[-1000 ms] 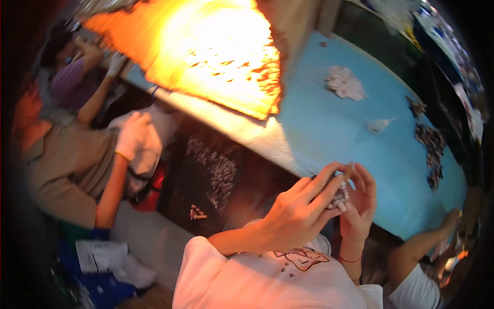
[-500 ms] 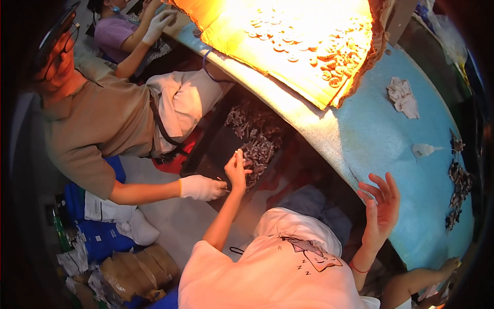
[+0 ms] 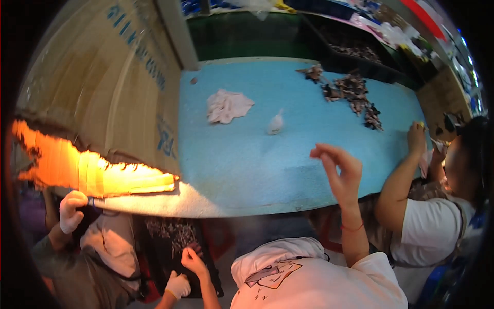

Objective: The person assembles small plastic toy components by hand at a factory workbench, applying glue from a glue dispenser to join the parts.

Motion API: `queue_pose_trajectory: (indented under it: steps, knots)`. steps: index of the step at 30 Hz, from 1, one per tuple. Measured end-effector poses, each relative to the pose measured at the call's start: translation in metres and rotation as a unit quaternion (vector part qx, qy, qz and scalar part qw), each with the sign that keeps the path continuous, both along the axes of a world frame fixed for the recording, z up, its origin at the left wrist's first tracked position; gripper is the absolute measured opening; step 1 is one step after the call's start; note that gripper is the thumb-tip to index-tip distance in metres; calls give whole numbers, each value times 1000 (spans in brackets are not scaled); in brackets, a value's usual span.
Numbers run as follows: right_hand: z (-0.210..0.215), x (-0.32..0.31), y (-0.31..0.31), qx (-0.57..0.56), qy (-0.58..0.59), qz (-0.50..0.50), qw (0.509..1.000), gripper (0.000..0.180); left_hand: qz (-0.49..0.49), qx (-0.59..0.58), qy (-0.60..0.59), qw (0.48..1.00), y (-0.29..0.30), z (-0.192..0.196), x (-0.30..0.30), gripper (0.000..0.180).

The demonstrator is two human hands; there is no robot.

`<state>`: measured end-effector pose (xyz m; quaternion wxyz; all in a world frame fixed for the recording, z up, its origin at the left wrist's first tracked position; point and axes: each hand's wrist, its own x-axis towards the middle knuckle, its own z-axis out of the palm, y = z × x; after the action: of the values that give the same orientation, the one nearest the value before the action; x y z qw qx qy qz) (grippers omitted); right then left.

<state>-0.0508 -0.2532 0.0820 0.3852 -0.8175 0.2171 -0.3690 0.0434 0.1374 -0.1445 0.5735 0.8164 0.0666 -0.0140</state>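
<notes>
My right hand is raised over the near edge of the blue tabletop. Its fingers are bent and the thumb stands apart, with nothing seen between them. Low on the left, my left hand has its fingers drawn together at a black crate. Whatever it may hold is too small to make out. Small dark pieces lie heaped in that crate, beside my left hand. A small white squeeze bottle stands on the table beyond my right hand, and a crumpled pale cloth lies left of it.
A cardboard box, lit orange inside, stands at the left. A co-worker's gloved hand is close to my left hand. Another person sits at the right. Dark clustered pieces lie at the back; a black bin stands behind.
The view has swung right, bringing the table's back and the person at the right into sight. My right hand's fingers are more bent; my left hand stays by the crate.
</notes>
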Motion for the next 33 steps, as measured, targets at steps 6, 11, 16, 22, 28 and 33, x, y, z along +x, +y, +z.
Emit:
queue_pose_trajectory:
  steps: [6,11,16,22,28,33]
  knots:
    - [-2,36,-119,-158,-25,-115,980,20,-178,-33,-126,975,-77,72,-26,17]
    - [-16,90,-182,-286,114,-145,940,29,-266,-26,-260,928,-106,109,-21,11]
    - [-33,126,-217,-278,214,-114,929,28,-273,-66,-267,922,-126,132,-22,11]
    - [-11,98,-178,-241,155,-96,953,26,-292,-125,-274,908,-145,158,-27,10]
    - [21,27,-75,31,-32,20,999,17,-397,-117,-422,806,-202,193,-13,23]
    - [22,-8,0,113,69,67,989,17,-383,-35,-401,831,-244,218,-22,47]
